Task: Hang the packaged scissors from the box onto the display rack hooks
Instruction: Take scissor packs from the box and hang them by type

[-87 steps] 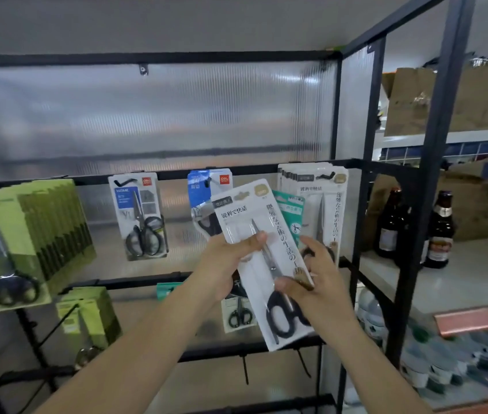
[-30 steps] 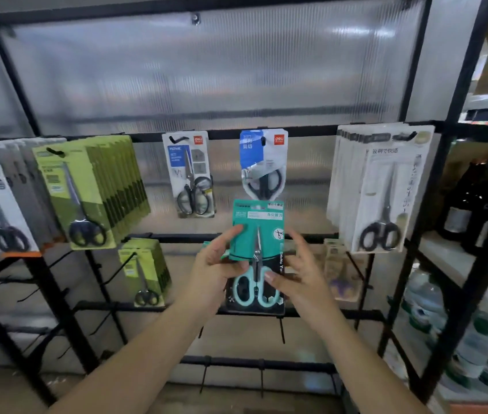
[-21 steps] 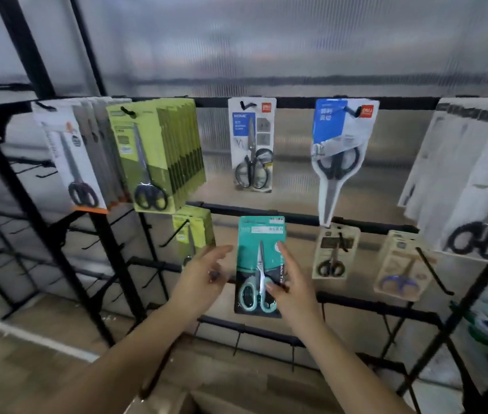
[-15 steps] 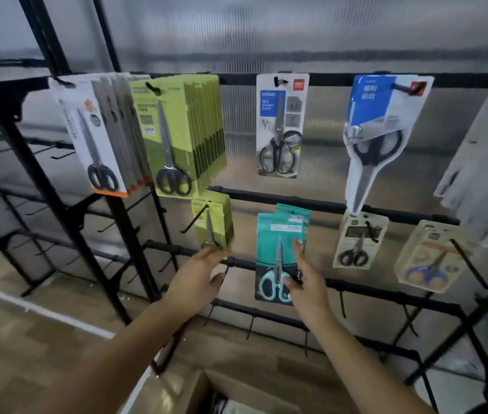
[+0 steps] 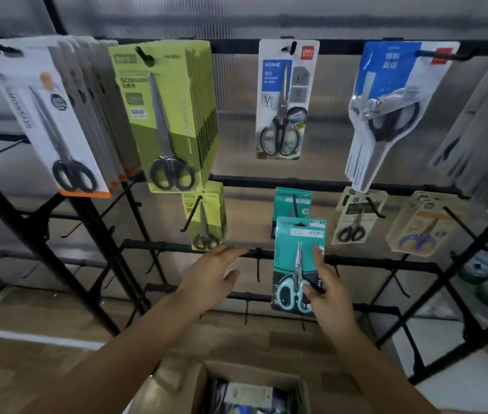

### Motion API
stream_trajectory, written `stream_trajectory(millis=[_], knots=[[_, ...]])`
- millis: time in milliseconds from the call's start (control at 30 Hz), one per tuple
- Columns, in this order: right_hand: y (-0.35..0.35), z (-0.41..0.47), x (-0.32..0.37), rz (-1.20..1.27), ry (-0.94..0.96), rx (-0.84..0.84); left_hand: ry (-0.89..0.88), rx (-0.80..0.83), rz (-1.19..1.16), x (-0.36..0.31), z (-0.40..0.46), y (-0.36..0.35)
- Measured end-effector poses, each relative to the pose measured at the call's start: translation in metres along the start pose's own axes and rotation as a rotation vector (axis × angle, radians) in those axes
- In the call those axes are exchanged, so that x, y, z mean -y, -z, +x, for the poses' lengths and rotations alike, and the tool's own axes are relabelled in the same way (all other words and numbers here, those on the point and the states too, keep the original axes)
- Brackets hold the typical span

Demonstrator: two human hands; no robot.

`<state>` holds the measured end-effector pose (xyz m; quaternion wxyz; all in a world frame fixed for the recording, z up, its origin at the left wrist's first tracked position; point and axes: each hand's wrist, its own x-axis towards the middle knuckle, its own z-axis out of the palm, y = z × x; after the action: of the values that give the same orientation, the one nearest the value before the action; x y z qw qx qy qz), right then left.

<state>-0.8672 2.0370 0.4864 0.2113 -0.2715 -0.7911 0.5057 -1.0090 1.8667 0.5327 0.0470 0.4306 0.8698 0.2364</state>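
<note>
Teal scissors pack (image 5: 299, 258) sits right of frame centre, its top at a hook (image 5: 295, 204) on the rack's middle rail, where another teal pack (image 5: 292, 201) hangs behind. Whether its hang-hole is over the hook tip I cannot tell. The right hand (image 5: 325, 289) pinches its lower right edge; the left hand (image 5: 211, 274), left of it, is spread and holds nothing. Judged step: seating this pack. Next probably calls for sliding it back along the hook, then reaching into the box (image 5: 248, 389) at bottom centre.
</note>
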Motion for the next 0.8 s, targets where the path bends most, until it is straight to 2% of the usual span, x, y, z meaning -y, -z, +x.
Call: stream_trajectory(millis=[200,300,600,667,800], knots=[[-0.010,-0.013,-0.003,0.031,-0.138,-0.097,-0.102,0.021,-0.042,0.019,0.000,0.009],[-0.013,-0.003,0.004,-0.031,-0.155,-0.153,-0.156,0.035,-0.045,0.025,-0.001,0.011],[-0.024,0.078,0.042,-0.503,-0.243,-0.068,-0.293,0.108,0.017,0.020,0.010,0.017],[-0.024,0.079,0.040,-0.640,-0.232,-0.062,-0.301,0.108,0.040,0.019,0.013,0.015],[-0.024,0.061,0.015,-0.718,-0.203,0.012,-0.257,0.161,0.106,0.029,0.019,-0.002]])
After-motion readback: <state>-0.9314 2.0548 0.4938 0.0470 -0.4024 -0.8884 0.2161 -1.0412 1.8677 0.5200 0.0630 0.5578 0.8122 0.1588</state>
